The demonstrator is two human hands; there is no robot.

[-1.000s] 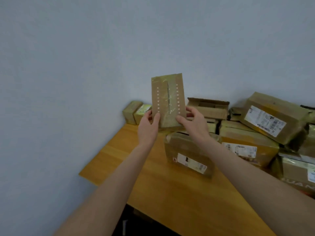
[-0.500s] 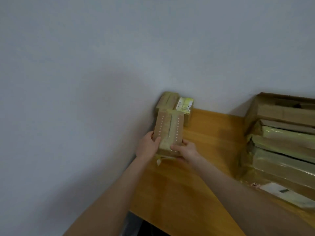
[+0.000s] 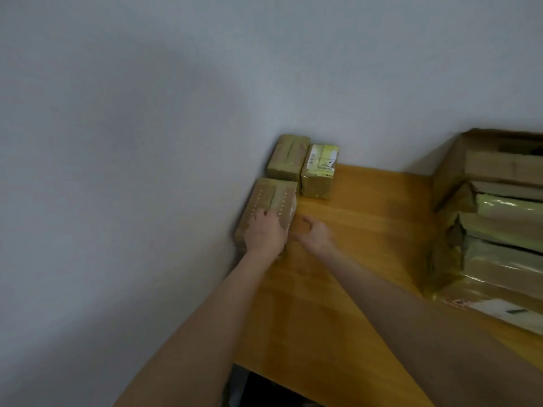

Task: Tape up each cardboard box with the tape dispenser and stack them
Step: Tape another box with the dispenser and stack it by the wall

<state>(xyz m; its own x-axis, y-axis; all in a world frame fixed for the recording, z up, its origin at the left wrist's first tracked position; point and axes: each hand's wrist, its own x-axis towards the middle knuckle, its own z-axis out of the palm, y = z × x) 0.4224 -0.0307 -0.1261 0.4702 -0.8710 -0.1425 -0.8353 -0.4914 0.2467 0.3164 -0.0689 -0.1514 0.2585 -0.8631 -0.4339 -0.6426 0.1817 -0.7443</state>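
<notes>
A small taped cardboard box (image 3: 271, 198) with rows of white dots lies flat on the wooden table (image 3: 367, 224), against the wall at the table's left edge. My left hand (image 3: 266, 230) rests on top of its near end, fingers spread over it. My right hand (image 3: 313, 232) hovers just to the right of the box, fingers loosely curled and holding nothing. Two more small taped boxes stand behind it by the wall: a plain one (image 3: 289, 157) and one with a label (image 3: 320, 170). No tape dispenser is in view.
A pile of larger cardboard boxes (image 3: 499, 207), some wrapped in shiny tape, fills the table's right side. The grey wall (image 3: 147, 142) runs along the left and back. The table's near edge (image 3: 293, 380) drops off to a dark gap below.
The dotted box went from held upright in the air down to the table by the wall. My right hand has let go of it and drawn aside; the view has swung left.
</notes>
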